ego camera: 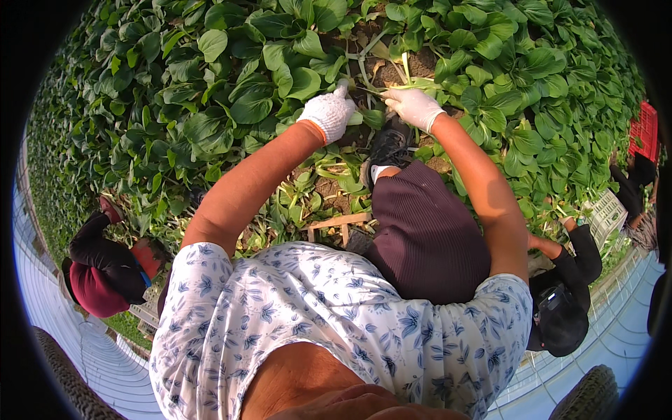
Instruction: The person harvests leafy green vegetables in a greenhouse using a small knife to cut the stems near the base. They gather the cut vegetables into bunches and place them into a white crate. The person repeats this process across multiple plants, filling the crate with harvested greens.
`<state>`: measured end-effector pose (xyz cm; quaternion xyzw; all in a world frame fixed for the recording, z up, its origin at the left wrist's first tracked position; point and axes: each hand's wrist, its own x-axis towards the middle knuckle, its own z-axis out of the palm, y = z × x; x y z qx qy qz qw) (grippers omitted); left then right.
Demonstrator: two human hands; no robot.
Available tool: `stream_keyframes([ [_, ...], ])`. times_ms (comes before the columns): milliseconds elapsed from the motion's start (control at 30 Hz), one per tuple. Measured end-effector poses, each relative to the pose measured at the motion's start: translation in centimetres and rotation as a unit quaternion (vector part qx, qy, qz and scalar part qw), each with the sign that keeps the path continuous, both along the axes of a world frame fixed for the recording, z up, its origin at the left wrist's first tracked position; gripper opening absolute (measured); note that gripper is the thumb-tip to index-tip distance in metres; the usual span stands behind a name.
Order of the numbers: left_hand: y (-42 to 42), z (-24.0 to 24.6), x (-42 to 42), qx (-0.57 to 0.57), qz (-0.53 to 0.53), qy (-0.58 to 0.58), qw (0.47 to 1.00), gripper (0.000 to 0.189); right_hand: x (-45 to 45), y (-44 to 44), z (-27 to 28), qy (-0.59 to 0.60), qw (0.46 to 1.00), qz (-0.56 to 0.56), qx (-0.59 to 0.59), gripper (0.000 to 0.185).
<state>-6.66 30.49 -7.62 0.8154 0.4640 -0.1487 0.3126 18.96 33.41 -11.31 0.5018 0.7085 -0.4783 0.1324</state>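
Before me grow dense leafy greens that look like bok choy [252,105]. My left hand [329,111], in a white knitted glove, is low among the plants with its index finger extended; leaves partly surround it, and whether it grips a stem cannot be told. To its right, my right hand [412,106], in a thin pale glove, is closed on a slim knife-like blade [370,92] that points left towards my left hand. Pale stems and yellowed leaves lie on the soil around both hands. The blade's handle is hidden in my fingers.
My black shoe [389,147] stands just below the hands. Cut leaves and a wooden frame piece [341,220] lie near my body. People crouch at the left [105,262] and right [567,294]. A pale crate [605,212] and a red crate [644,131] are at the right.
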Motion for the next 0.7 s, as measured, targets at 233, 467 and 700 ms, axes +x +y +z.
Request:
stream_keyframes([
  [233,0.5,1.3,-0.3,0.012,0.061,-0.083,0.995,0.035,-0.8,2.2,-0.5,-0.04,0.988,-0.106,0.105,0.042],
  [467,5.7,-1.8,1.5,0.01,0.113,-0.012,0.993,0.031,-2.7,4.1,-3.1,-0.04,0.992,-0.036,0.11,0.04],
  [700,5.5,-5.6,-2.8,0.001,0.096,0.045,0.994,0.022,-3.0,5.4,-4.4,-0.081,0.994,0.016,0.07,0.039],
])
